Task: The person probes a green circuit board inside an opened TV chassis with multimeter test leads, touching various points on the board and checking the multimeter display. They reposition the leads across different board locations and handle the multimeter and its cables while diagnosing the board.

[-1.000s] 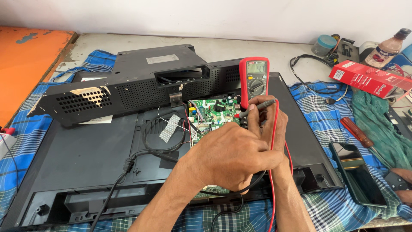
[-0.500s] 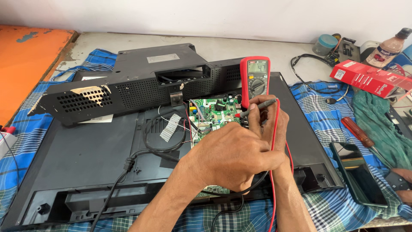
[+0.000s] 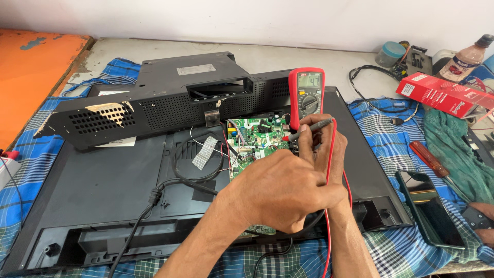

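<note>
Our right hand (image 3: 323, 149) pinched a red-tipped probe (image 3: 307, 129) against the green circuit board (image 3: 256, 142) inside the opened black television back (image 3: 103, 190). Our left hand (image 3: 280, 190) lay curled over the board; its grip was hidden.

Both forearms & hands (image 3: 280, 193) bare, no sleeves, gloves, rings or watch in view.
</note>
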